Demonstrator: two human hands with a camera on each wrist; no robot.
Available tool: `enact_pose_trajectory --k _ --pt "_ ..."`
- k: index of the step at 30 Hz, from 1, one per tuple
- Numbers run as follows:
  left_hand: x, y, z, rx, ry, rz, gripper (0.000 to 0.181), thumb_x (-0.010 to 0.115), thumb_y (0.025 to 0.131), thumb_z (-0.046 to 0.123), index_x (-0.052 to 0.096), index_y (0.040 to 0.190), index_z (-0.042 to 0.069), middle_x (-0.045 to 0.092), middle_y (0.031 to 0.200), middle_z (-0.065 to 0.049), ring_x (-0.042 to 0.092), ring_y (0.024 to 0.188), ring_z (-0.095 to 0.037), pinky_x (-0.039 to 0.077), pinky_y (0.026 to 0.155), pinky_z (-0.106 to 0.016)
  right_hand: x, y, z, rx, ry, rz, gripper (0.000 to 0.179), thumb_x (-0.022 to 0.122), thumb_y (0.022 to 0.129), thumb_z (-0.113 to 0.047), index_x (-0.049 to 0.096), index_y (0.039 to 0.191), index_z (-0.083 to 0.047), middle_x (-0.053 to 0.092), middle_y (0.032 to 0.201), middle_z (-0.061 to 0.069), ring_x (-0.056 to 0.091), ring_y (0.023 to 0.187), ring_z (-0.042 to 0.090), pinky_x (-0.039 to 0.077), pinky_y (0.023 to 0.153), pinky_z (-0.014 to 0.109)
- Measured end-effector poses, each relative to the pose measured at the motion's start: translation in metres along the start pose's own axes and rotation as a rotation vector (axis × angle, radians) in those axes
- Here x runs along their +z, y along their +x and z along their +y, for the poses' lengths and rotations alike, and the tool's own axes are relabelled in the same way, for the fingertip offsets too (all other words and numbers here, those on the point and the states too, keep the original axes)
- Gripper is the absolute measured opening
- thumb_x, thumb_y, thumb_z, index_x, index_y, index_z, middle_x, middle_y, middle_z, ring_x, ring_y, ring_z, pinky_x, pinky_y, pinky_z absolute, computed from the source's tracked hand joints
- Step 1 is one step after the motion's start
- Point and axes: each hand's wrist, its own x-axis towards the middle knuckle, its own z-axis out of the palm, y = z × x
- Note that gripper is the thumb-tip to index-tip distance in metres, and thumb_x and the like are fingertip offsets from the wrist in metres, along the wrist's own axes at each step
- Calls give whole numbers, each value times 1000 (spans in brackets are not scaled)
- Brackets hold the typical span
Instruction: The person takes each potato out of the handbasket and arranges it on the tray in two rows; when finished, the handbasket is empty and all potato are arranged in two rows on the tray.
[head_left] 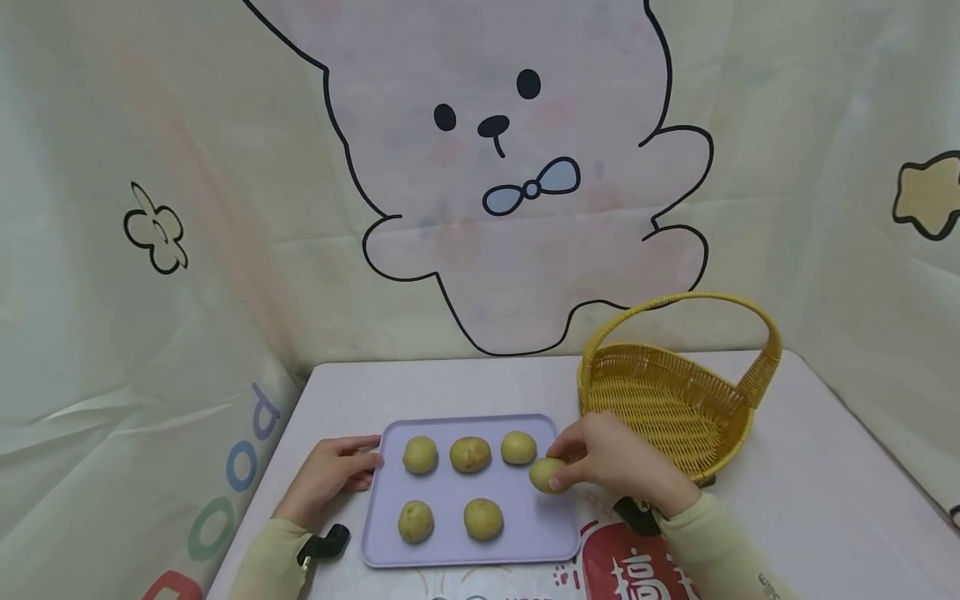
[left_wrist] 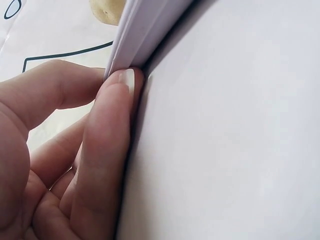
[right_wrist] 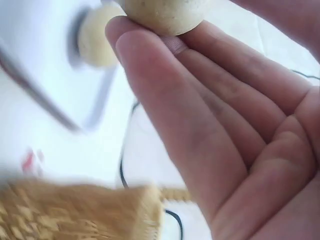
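A lilac tray (head_left: 450, 554) lies on the table with several potatoes (head_left: 483, 519) in two loose rows. At its left edge, my left hand (head_left: 339, 471) pinches the rim between thumb and fingers; the left wrist view shows the tray's side wall (left_wrist: 150, 35) at those fingertips. My right hand (head_left: 611, 462) holds a potato (head_left: 545, 475) between thumb and fingers over the tray's right side. This potato (right_wrist: 167, 12) is cut off at the top of the right wrist view, resting at the fingertips. Behind the right hand stands a yellow woven basket (head_left: 667, 408) with a tall handle.
The white table (head_left: 450, 387) carries a printed cover with a red patch (head_left: 633, 562) at the front right. A curtain with a cartoon bear (head_left: 495, 250) hangs behind the table's far edge. The basket's handle (head_left: 765, 367) rises above the table's right rear.
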Motion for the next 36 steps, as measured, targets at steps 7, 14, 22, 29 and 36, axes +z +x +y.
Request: enact_pose_trajectory --k 7,14,22,29,36 --pt "0 2 -1 -4 -1 -1 56 86 92 20 70 142 2 72 79 -3 69 65 -11 64 65 -26 34 7 7 -20 46 -6 23 97 78 -29 86 95 -17 79 86 -12 68 81 3 56 73 23" --pt "1 2 -1 4 3 -6 56 86 93 20 69 143 1 72 79 -3 69 65 -11 64 64 -25 50 10 14 -20 37 -8 23 97 76 -27 86 93 -16 78 83 -13 63 76 2 52 67 23" --pt "0 0 0 -3 -4 -3 56 85 93 20 69 143 1 72 80 -2 68 65 -11 64 64 -25 56 11 17 7 35 -25 24 98 75 -26 86 94 -15 79 86 -11 64 78 7 54 65 25" --pt "1 1 -2 -18 -11 4 55 86 91 18 71 141 2 73 80 -4 69 65 -11 64 64 -25 59 11 16 12 44 -24 25 98 75 -24 86 95 -14 77 83 -10 64 78 8 53 64 26" --pt "1 3 -2 -21 0 13 54 86 91 19 72 140 4 73 80 -4 69 65 -11 64 65 -25 58 11 17 22 58 -32 25 98 75 -23 86 95 -13 77 84 -9 65 78 10 54 63 26"
